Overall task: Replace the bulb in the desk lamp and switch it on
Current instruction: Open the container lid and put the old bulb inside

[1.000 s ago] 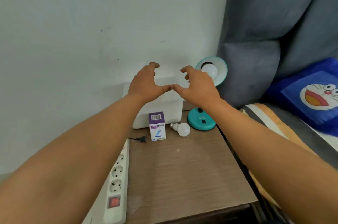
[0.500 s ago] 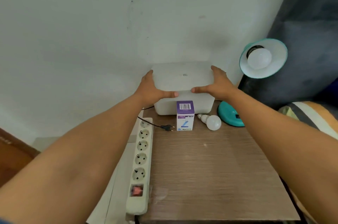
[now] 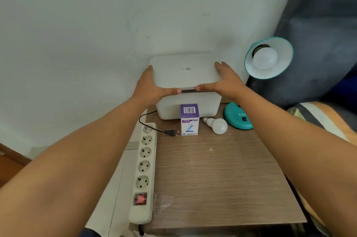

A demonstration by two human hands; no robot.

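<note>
A teal desk lamp stands at the back right of the wooden table: its shade [image 3: 278, 70] faces me with a white bulb [image 3: 265, 58] screwed in, and its round base [image 3: 236, 118] sits on the table. A loose white bulb [image 3: 217, 125] lies beside a purple and white bulb box [image 3: 189, 119]. The lamp's black plug [image 3: 171, 132] lies unplugged near the box. My left hand [image 3: 149, 89] and my right hand [image 3: 225, 80] grip the two sides of the lid of a white plastic box [image 3: 185, 89] against the wall. A dark gap shows under the lid's front edge.
A white power strip [image 3: 144, 171] with several sockets and a red switch lies along the table's left edge. A bed with a grey pillow [image 3: 318, 24] and striped bedding [image 3: 328, 118] borders the table on the right. The wall is close behind.
My hands came down from mid-air onto the white box lid and now grip its sides. The lid's front edge has lifted slightly. My view shifted left and downward.
</note>
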